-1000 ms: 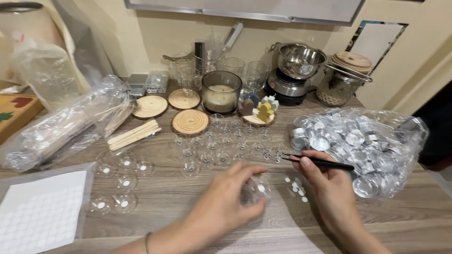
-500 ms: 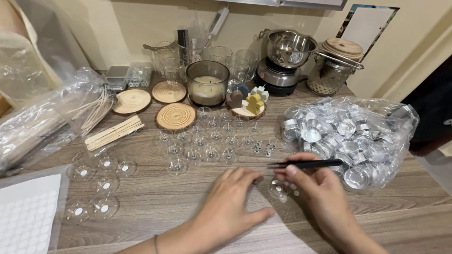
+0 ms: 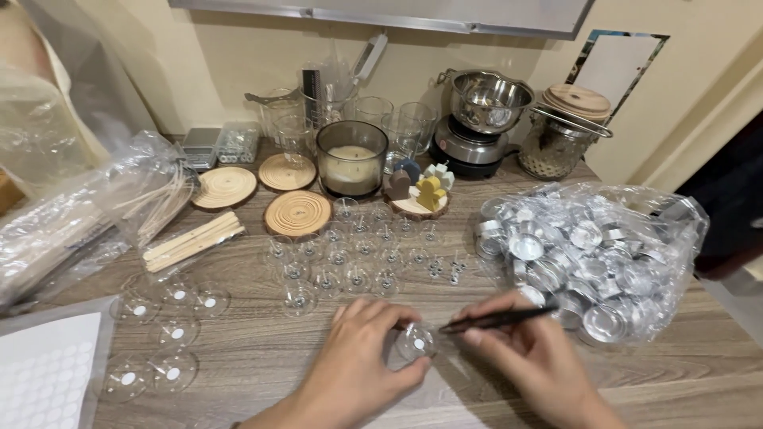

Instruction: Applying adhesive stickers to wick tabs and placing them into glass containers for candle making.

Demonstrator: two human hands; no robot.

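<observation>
- Far left: a white sticker sheet [image 3: 44, 369] lies at the table edge; beside it, clear plastic cups [image 3: 171, 334], each with a white dot at its centre, stand in a loose group.
- Left rear: a crinkled plastic bag [image 3: 87, 214] holds long wicks; flat wooden sticks [image 3: 193, 241] lie just beside it.
- Centre: a second group of clear cups fitted with wicks [image 3: 358, 254] stands in rows, in front of three round wood slices [image 3: 297, 213].
- Left hand [image 3: 358, 369]: fingers curled around one clear cup [image 3: 416, 344], gripping it at the rim. The cup is tilted, near the table's front edge, between the two hands.
- Right hand [image 3: 528, 357]: fingers closed in a pinch on black tweezers [image 3: 497, 319]; the tips point at the held cup.
- Step in hand, as judged: placing a small item on the floor of the held cup with the tweezers.
- Next move calls for: a steady cup, a centred tweezer tip, and light downward pressure.
- Right: a clear bag of metal cups [image 3: 592, 254] rests just beside the right hand.
- Surface: a grey wood-grain table [image 3: 262, 357].
- Rear, against a cream wall: a jar candle [image 3: 351, 159], glassware, a steel pot on a small hotplate [image 3: 485, 107], and a lidded glass jar [image 3: 568, 131].
</observation>
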